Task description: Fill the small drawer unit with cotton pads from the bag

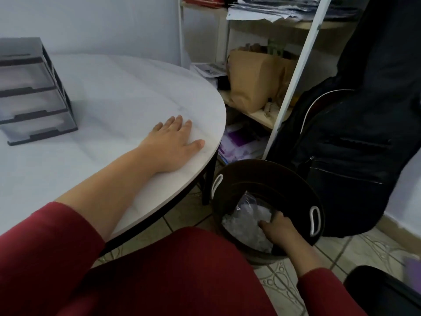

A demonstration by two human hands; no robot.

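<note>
Right hand (281, 228) reaches down beside the surface, fingers curled onto the clear plastic bag of white cotton pads (246, 224). The grip looks taken, though the fingertips are partly hidden in the plastic. The bag lies inside the black round basket with white rope handles (262, 176), which stands on the tiled floor (341, 252) just below the right edge of the round white surface (114, 92).

Left hand (173, 144) lies flat, palm down, fingers straight, holding nothing, near that same right edge.

The small grey translucent drawer unit with dark frame (34, 92) sits at the far left edge of the surface, well apart from both hands. Its drawers appear pushed in; contents unclear.

Step in hand, as judged: fetching the bag; filling not yet begun. The next move calls for lifting the bag clear of the basket rim, bringing it over the surface edge, setting it near the unit, then pulling out a drawer. Whether the bag is sealed cannot be told.
</note>
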